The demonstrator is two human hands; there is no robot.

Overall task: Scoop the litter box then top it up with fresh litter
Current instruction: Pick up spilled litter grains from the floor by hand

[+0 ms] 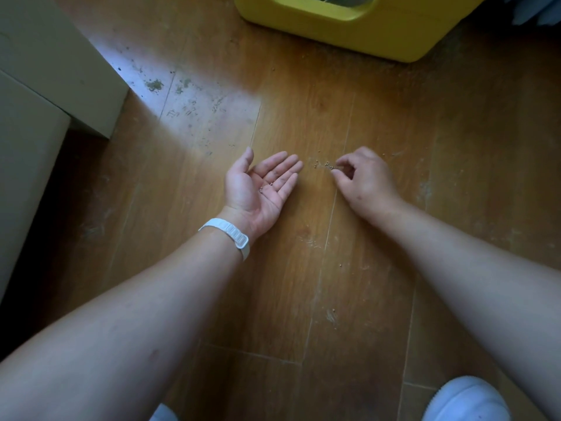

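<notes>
A yellow litter box [334, 28] stands on the wooden floor at the top of the view, partly cut off. Small litter grains [326, 165] lie scattered on the floor in front of it. My left hand [261, 185] rests palm up on the floor with straight fingers, and a few grains lie in the palm. My right hand [364, 180] is just right of the grains, its thumb and fingertips curled together over them as if pinching some. A white band sits on my left wrist.
A pale cabinet or box [45, 71] stands at the left, its corner reaching into the floor. The floor [303, 284] has dusty patches and stray grains. White shoe tips [464, 399] show at the bottom edge. Dark cloth lies at top right.
</notes>
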